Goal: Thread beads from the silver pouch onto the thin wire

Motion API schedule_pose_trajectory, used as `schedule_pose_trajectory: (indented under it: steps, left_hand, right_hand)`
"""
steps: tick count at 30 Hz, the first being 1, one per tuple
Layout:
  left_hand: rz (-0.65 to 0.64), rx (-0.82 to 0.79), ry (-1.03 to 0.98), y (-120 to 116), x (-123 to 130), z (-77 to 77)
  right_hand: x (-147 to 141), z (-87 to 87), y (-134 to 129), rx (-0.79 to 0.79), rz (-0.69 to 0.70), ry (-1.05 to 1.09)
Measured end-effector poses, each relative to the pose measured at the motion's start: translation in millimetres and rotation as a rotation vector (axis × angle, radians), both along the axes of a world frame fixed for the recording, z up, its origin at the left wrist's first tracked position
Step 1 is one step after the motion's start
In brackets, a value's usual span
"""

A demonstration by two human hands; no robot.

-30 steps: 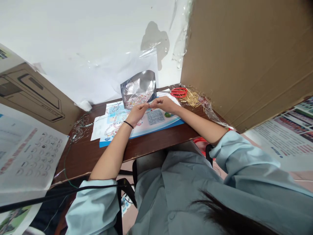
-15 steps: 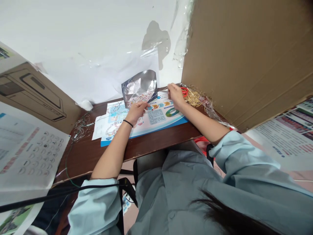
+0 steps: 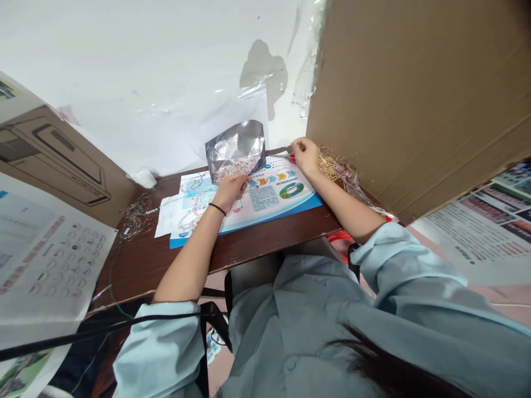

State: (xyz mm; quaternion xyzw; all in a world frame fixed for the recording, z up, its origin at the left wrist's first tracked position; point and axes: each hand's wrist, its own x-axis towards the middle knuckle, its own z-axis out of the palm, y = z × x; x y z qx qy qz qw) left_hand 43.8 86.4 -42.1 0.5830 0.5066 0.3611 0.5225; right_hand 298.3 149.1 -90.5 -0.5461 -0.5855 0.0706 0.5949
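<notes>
My left hand, with a dark band at the wrist, is pinched closed over the printed sheet. What its fingertips hold is too small to make out. A tiny red spot shows just right of those fingertips. Behind this hand a silver-lined bag stands against the wall, with small pale and coloured beads in it. My right hand is raised at the sheet's far right corner, thumb and fingers curled together; anything in them is hidden. Right beside it, partly covered, lie red-handled scissors.
A pile of thin golden pieces and clear plastic wrap lie at the right by the cardboard panel. Tangled clear thread lies on the brown table at the left, near a printed cardboard box.
My right hand has moved slightly right and up, now covering part of the red scissor handles. My left hand stays in almost the same place, still pinched.
</notes>
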Motion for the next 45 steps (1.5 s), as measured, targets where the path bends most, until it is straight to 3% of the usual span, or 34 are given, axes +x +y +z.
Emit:
schedule_pose_trajectory:
  steps: [2,4,6,9,11,15,22,27,30,34,38,45]
  left_hand:
    - [-0.06,0.012,0.01,-1,2,-4.0]
    - [-0.098,0.016,0.033,-1,3,-7.2]
    - [-0.13,0.012,0.064,-3,4,-8.9]
    - [-0.154,0.01,0.155,-5,3,-9.1]
    - [-0.15,-0.006,0.255,-6,2,-9.2]
    - [-0.138,-0.016,0.369,-3,0,-11.6]
    - [0.028,0.11,0.282,3,-1,-6.1]
    - [0.048,0.109,0.278,3,-4,-3.9]
    - [0.035,0.185,0.373,6,-6,-8.6]
    - [-0.099,0.26,0.485,5,-5,-12.8]
    - [-0.162,0.193,0.57,-2,-2,-10.8]
    - [-0.168,0.223,0.635,-5,-1,-9.2]
  right_hand:
    - [-8,4.3,-12,0.004,-0.083,-0.3]
    - [-21,8.3,-25,0.018,-0.031,-0.489]
    - [-38,10.6,-36,0.004,0.166,-0.586]
    - [-60,8.3,-47,-0.125,0.6,-0.609]
    - [-69,4.3,-50,-0.189,0.682,-0.602]
    - [-68,1.2,-48,-0.176,0.603,-0.65]
    - [-52,13.7,-44,-0.212,0.209,-0.771]
    - [-50,13.4,-45,-0.288,0.106,-0.836]
    - [-55,9.7,-47,-0.191,0.169,-0.795]
    - [-64,3.4,-50,0.015,0.389,-0.7]
    - [-71,-4.7,-49,0.018,0.634,-0.668]
    - [-71,-11.3,-45,-0.066,0.607,-0.547]
